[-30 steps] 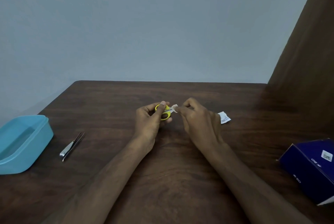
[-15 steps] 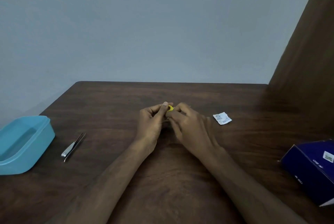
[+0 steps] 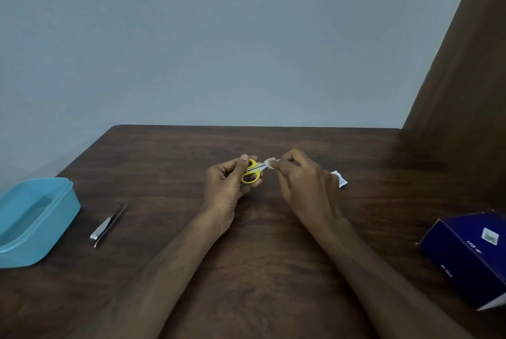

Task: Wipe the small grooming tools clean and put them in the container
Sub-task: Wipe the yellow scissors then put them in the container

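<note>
Two forearms are stretched over the table (image 3: 273, 270) from 6 o'clock. Nearest, a blue box (image 3: 465, 254) is seen at 4 o'clock and a container (image 3: 63, 218) at 8 o'clock, with tweezers (image 3: 109, 225) laid just beside it, apart. Farther on, yellow scissors (image 3: 250, 173) are gripped by the curled left hand (image 3: 227, 185), blades toward 3 o'clock. A white wipe (image 3: 269, 162) is pinched at the blade tips by the right hand (image 3: 301, 182). A wrapper (image 3: 339, 179) is partly hidden behind it.
</note>
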A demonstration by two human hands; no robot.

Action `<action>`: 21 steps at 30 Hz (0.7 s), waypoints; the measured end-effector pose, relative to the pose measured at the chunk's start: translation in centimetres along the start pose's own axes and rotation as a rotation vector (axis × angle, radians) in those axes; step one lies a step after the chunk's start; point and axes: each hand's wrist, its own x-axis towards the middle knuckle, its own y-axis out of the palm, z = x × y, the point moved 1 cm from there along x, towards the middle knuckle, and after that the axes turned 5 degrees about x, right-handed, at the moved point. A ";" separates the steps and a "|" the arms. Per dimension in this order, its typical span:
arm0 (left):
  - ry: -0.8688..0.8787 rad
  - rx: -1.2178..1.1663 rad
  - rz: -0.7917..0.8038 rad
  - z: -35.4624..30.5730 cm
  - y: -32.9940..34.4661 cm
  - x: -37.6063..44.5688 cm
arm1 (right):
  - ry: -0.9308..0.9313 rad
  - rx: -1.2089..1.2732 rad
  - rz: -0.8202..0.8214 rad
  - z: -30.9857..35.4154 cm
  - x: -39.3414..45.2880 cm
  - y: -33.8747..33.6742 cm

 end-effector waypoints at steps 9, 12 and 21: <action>0.151 0.169 -0.091 -0.3 0.1 -0.5 | 0.441 0.327 -0.114 -1.9 0.0 -0.3; 0.293 0.363 -0.125 -0.6 0.1 -0.9 | 0.583 0.625 -0.094 -1.1 0.1 -0.2; 0.561 0.581 0.060 -1.1 0.7 -1.9 | 0.980 1.319 0.017 -0.8 1.0 -0.1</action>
